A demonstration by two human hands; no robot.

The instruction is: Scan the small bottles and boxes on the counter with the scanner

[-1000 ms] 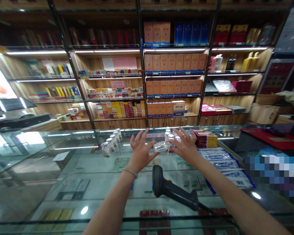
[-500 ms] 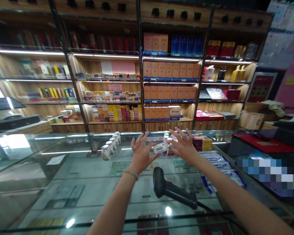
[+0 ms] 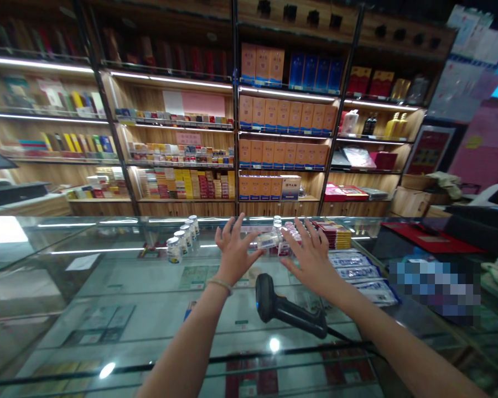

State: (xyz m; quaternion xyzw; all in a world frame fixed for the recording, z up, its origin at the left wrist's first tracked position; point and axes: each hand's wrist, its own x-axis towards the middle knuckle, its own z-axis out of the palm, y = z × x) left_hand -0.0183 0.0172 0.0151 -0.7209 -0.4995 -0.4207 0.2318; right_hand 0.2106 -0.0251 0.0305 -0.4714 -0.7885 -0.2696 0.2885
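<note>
My left hand [image 3: 235, 249] is over the glass counter with its fingers spread, its thumb and index finger by the near end of a small clear bottle with a white label [image 3: 268, 240]. The bottle lies tilted sideways between my hands; whether a finger touches it is unclear. To its right, my right hand [image 3: 309, 257] has its fingers apart. Behind it stand small bottles with pinkish labels [image 3: 291, 228], partly hidden. A row of white-capped bottles [image 3: 174, 250] stands at the left. Below my hands lies a black barcode scanner [image 3: 290, 312].
The glass counter [image 3: 149, 309] spans the front. Red and yellow packs [image 3: 336, 235] are stacked at the right, beside blue and white packets [image 3: 357, 271]. A red mat [image 3: 427, 239] lies further right. Stocked shelves [image 3: 274, 202] line the back wall.
The view has shifted slightly, so the shelves and counter sit a little higher and further left. My right hand's fingers have moved a bit away from the lying bottle and spread wider.
</note>
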